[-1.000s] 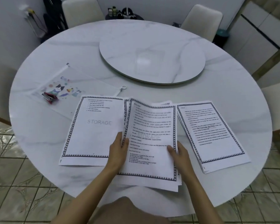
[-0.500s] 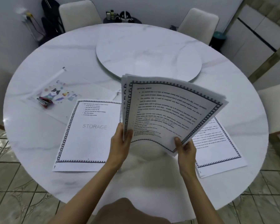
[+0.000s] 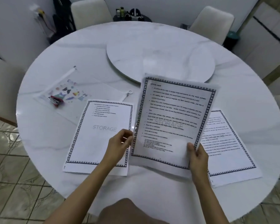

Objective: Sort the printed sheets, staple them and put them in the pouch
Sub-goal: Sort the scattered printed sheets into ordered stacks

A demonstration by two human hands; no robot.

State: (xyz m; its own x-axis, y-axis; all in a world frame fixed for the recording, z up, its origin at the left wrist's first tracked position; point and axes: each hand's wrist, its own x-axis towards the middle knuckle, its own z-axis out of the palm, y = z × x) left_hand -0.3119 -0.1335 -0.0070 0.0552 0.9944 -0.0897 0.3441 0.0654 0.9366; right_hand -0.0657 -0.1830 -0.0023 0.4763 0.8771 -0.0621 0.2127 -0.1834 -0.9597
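Held stack of printed sheets is raised off the table at centre near, tilted, top page bordered with text and a faint STORAGE watermark. Right hand grasps its near right corner, thumb on the front, fingers behind. Left hand has its fingers curled at the stack's left edge, pinching it.

Left pile lies flat on the table just left of the held stack, top page mostly blank with STORAGE on it; the left hand is over its near right part. Right pile lies flat on the right, partly hidden behind the held stack and right hand.

Clear pouch with cartoon print lies far left of the left pile, its ring pull toward the centre. Red stapler sits on the pouch's left part.

Round turntable is at the table's centre, beyond the sheets. Two pale chairs stand at the far side. Tiled floor on the near left.
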